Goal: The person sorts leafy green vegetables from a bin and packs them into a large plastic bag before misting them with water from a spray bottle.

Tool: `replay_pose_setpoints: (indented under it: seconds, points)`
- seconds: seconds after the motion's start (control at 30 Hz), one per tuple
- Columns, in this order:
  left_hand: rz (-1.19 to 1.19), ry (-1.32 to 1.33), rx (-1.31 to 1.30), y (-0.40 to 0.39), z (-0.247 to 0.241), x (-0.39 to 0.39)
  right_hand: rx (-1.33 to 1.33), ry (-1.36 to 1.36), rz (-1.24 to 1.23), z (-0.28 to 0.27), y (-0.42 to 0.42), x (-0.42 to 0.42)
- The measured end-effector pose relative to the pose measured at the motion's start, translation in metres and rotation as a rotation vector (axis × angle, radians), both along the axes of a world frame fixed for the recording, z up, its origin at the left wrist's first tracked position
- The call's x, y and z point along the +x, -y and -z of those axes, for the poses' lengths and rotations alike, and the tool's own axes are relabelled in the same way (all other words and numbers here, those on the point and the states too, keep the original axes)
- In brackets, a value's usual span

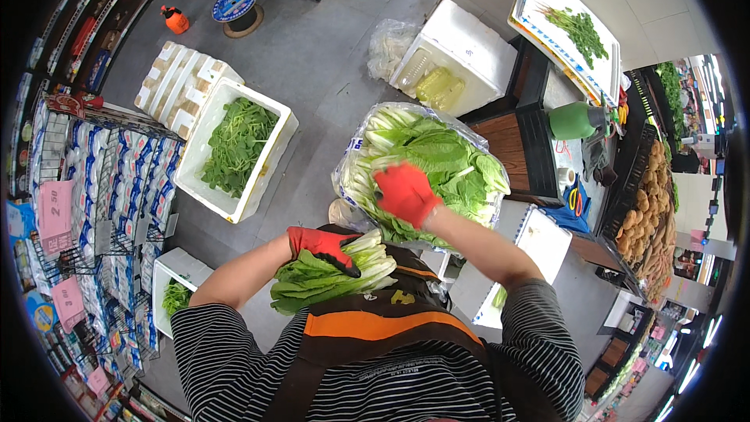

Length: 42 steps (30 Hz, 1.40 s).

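My left hand [324, 247], in a red work glove with a dark palm, clasps a bunch of long-leaved lettuce [313, 282] against the front of my brown and orange apron [387, 325]. The pale stem ends of the bunch point right. My right hand [407, 193], gloved the same way and a little blurred, is over a large heap of similar leafy heads [436, 140]. Its fingers look curled, and whatever lies under them is hidden. A clear plastic liner [341, 179] with blue print surrounds the heap.
On the left stand a foam box [275, 155] of loose greens and a rack of packaged goods [88, 187]. An open foam box [463, 41] lies beyond the heap. A counter to the right carries a green spray bottle [571, 120] and scissors [577, 202]. Potatoes [641, 211] fill a bin.
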<state>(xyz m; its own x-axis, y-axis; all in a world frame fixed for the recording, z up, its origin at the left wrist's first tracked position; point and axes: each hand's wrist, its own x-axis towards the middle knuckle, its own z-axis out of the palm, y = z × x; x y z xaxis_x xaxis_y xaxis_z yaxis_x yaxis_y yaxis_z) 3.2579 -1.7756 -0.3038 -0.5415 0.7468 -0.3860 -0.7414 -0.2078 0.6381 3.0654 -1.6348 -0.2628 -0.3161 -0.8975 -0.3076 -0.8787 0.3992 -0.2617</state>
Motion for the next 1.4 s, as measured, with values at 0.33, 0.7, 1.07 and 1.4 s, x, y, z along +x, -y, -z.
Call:
replay_pose_setpoints:
  seconds: [0.33, 0.7, 1.07, 1.4]
  points:
    - [-0.056, 0.11, -0.048, 0.002, -0.037, 0.007, 0.589, -0.04, -0.321, 0.132, 0.063, -0.069]
    - [-0.005, 0.089, -0.029, -0.007, -0.011, -0.003, -0.24, 0.346, 0.117, -0.024, -0.048, -0.092]
    - [0.305, 0.025, -0.228, -0.036, -0.011, -0.057, -1.294, 0.951, 0.908, -0.058, -0.211, -0.076]
    - [0.357, 0.02, -0.175, -0.065, -0.022, -0.084, -1.671, 1.819, 1.101, -0.024, -0.283, -0.058]
